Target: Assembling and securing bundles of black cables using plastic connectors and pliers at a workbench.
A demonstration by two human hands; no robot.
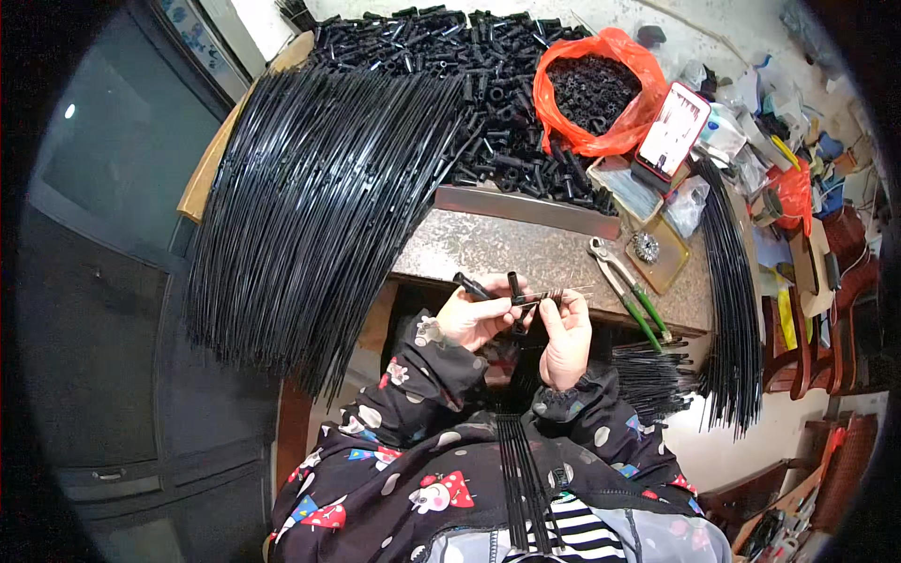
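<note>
My left hand [465,322] is closed around short black plastic tube fittings [513,281]; one stands upright between the fingers and another sticks out past the thumb. Just to its right, my right hand [566,347] pinches a thin dark rod-like piece [552,295] against the fitting. Fine pale ends poke out beyond its fingertips, too small to make out clearly. Both hands are raised in front of the table's near edge. A bundle of thin black rods [518,474] lies along my lap and chest below them.
Long black rods [310,216] fill the table's left, overhanging its edge. Behind a metal strip [526,212] are heaped black fittings [404,42]. A red bag [556,89] holds small black parts. Right are a phone [673,131], green-handled pliers [621,281] and another rod bundle [734,310].
</note>
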